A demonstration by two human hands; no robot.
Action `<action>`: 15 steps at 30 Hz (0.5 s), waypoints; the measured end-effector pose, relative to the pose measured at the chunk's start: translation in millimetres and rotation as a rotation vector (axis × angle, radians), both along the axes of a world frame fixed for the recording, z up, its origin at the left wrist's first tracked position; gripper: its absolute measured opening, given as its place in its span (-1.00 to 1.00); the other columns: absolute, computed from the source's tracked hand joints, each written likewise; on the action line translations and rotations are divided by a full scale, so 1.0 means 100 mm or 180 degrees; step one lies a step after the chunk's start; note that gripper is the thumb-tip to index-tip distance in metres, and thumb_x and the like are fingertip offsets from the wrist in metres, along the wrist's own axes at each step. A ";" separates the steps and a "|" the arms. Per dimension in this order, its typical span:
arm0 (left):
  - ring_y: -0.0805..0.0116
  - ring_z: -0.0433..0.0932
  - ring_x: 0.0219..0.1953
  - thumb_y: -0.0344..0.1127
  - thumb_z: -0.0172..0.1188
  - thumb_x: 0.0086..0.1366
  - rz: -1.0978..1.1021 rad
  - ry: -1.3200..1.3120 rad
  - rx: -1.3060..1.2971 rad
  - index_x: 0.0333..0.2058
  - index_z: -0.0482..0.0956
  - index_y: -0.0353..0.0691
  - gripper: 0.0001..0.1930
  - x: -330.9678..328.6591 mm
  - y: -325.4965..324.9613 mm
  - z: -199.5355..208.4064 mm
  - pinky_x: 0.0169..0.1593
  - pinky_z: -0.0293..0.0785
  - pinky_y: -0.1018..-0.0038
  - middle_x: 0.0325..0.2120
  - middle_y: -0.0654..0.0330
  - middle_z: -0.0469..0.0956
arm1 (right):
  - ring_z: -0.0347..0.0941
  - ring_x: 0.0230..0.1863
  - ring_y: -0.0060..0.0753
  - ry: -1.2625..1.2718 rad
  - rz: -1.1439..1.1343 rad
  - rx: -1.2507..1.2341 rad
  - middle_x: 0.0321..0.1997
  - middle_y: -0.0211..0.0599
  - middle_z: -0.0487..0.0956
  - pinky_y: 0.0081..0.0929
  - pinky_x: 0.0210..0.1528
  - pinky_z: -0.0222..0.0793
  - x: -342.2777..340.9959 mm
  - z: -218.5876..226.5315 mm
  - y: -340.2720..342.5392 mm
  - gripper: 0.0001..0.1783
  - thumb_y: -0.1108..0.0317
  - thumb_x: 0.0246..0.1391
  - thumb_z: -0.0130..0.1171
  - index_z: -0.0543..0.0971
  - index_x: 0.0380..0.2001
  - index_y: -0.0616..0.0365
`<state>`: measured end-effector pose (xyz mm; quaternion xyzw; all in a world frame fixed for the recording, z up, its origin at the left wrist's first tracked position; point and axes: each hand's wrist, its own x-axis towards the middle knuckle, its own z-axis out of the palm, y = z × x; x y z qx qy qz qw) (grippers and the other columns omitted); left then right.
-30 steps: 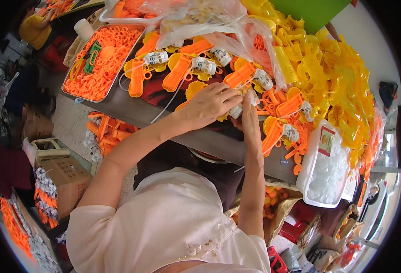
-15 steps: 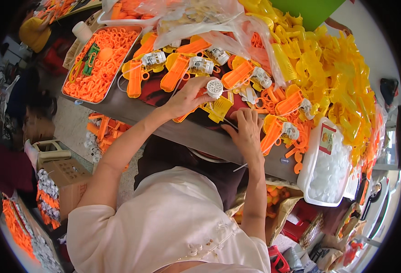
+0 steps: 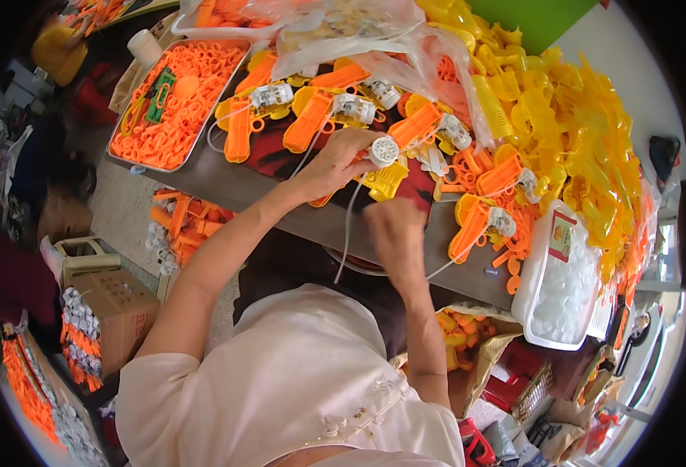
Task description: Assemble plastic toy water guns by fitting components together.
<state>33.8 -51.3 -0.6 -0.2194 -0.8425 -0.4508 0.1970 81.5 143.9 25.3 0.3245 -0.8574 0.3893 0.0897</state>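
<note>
Workbench (image 3: pixel 226 187) buried in orange and yellow toy parts, left hand (image 3: pixel 335 165) pinching a yellow toy shell with white pump unit (image 3: pixel 383 159) just past its fingertips, right hand (image 3: pixel 396 233) clenched on the white tube (image 3: pixel 348 233) below, so looks mid-assembly; next probably threading that tube.

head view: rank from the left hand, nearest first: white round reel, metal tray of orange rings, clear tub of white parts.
1. White round reel: held at the left hand fingertips.
2. Metal tray of orange rings: far to the hand's left, at the table end.
3. Clear tub of white parts: far right, at the near table edge.
</note>
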 end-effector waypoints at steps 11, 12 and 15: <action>0.10 0.41 0.14 -0.29 0.28 0.25 -0.0092 -0.0035 0.0019 0.10 0.45 -0.20 -0.55 0.01 0.03 0.08 0.22 0.26 0.24 0.01 0.10 0.50 | 0.34 -0.14 -0.26 0.0361 -0.0376 0.0537 -0.26 -0.33 0.48 -0.20 -0.02 0.09 -0.30 -0.10 -0.11 -0.84 0.34 0.15 0.19 0.62 -0.22 0.08; 0.10 0.42 0.13 -0.29 0.27 0.25 -0.0064 -0.0036 -0.0017 0.09 0.45 -0.21 -0.56 0.00 0.02 0.08 0.22 0.26 0.23 0.01 0.10 0.50 | 0.34 -0.14 -0.26 0.0352 -0.0361 0.0540 -0.26 -0.33 0.48 -0.20 -0.02 0.09 -0.31 -0.09 -0.11 -0.84 0.34 0.15 0.19 0.62 -0.22 0.08; 0.10 0.41 0.14 -0.29 0.26 0.26 0.0028 -0.0074 0.0002 0.09 0.44 -0.21 -0.57 0.02 0.02 0.06 0.22 0.25 0.22 0.01 0.11 0.50 | 0.34 -0.16 -0.26 0.0277 -0.0370 0.0491 -0.28 -0.32 0.49 -0.20 -0.02 0.09 -0.38 -0.10 -0.12 -0.87 0.35 0.17 0.15 0.60 -0.25 0.11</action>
